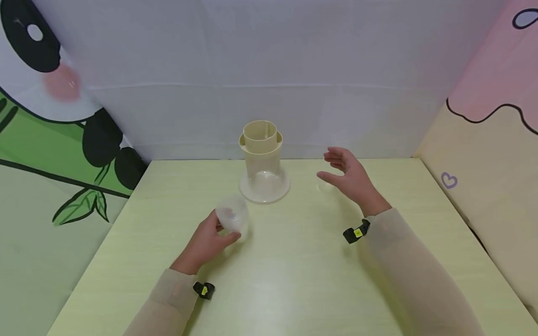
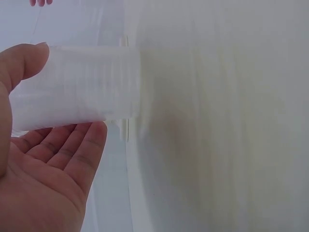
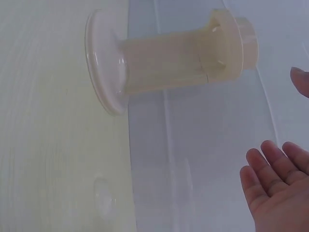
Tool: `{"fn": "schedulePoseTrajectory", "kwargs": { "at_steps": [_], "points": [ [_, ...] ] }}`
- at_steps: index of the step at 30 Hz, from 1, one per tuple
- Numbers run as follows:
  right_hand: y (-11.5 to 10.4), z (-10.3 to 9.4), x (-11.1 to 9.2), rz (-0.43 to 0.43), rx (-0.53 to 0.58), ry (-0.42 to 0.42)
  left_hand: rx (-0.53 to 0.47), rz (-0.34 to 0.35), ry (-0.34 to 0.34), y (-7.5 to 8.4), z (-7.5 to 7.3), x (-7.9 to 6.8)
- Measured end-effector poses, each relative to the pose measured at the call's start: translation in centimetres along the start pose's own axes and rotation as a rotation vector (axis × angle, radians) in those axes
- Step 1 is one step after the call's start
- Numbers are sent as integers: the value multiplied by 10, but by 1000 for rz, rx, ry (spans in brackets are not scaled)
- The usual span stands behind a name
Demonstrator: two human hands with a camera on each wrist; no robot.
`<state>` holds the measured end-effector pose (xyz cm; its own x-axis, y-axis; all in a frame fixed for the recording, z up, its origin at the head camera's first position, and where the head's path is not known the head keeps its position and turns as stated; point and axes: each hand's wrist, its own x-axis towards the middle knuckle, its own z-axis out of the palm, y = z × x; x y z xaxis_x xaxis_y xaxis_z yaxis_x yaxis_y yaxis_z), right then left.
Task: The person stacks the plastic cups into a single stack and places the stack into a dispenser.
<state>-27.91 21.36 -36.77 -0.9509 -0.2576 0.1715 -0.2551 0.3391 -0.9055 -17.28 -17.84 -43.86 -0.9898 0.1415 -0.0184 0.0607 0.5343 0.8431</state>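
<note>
My left hand (image 1: 206, 245) holds a clear plastic cup (image 1: 232, 213) between thumb and fingers, above the table left of centre. The left wrist view shows the cup (image 2: 91, 84) side-on, with faint ridges along its wall; whether it is one cup or a nested stack I cannot tell. Farther back stands a holder (image 1: 262, 163) with a round white base, a see-through tube and a cream double-ringed top. My right hand (image 1: 350, 179) is raised on the right, fingers apart and holding nothing. Below it lies a small clear round piece (image 3: 105, 198), mostly hidden in the head view.
The pale wooden table (image 1: 286, 280) meets a white cloth backdrop (image 1: 269, 56) just behind the holder. A printed panel (image 1: 75, 149) borders the left side, and a cream and pink panel (image 1: 487, 154) the right.
</note>
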Motion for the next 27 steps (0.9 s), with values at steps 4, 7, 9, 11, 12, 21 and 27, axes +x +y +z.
{"fn": "schedulePoseTrajectory", "kwargs": {
  "at_steps": [4, 7, 9, 11, 12, 21, 27],
  "points": [
    [12, -9, 3, 28, -2, 26, 0, -3, 0, -1, 0, 0],
    [17, -12, 3, 48, -4, 30, 1, -11, -2, -1, 0, 0],
    [20, -13, 3, 56, -5, 31, 6, -10, -2, 0, -1, -1],
    [23, -13, 3, 62, -9, 37, 9, -13, -3, 0, -1, -1],
    [25, -13, 4, 66, -10, 41, 9, -13, -3, 1, -1, -1],
    [42, -11, 8, 152, -38, 100, 2, -21, -5, 1, -1, -1],
    [58, -8, 15, 213, -17, 115, 1, -42, -4, 0, -2, -1]
  ]
}}
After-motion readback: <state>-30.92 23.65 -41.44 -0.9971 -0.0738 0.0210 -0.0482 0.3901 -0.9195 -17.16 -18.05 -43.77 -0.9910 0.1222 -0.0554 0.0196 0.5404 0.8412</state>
